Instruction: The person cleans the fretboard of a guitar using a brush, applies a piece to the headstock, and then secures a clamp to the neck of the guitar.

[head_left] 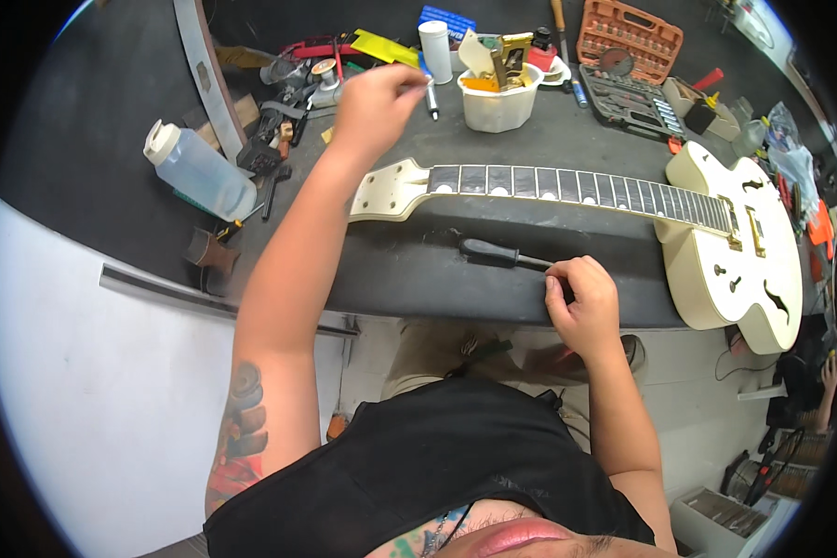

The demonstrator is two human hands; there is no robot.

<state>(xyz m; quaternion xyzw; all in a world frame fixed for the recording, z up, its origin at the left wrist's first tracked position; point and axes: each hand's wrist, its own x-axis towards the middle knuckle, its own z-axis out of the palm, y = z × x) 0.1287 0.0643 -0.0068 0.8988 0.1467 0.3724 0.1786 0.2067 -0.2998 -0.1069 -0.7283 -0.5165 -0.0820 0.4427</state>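
Observation:
My left hand [381, 107] is raised over the back of the bench, left of a white tub [498, 112] holding gold-coloured parts, its fingers pinched; whatever is between them is too small to make out. A cream semi-hollow guitar [725, 270] lies across the bench, its headstock [391, 191] beneath my left forearm and its body at the right. In front of the neck lies a tool with a black handle [488, 251] and a metal shaft. My right hand [581, 298] has its curled fingers on the end of that shaft, near the bench's front edge.
A water bottle [205, 177] stands at the left among small tools. Along the back are a white cylinder [435, 51], several tools and an open orange socket case [628, 42]. Plastic bags [786, 158] lie at the right. Another person's arm [828, 381] shows at the far right.

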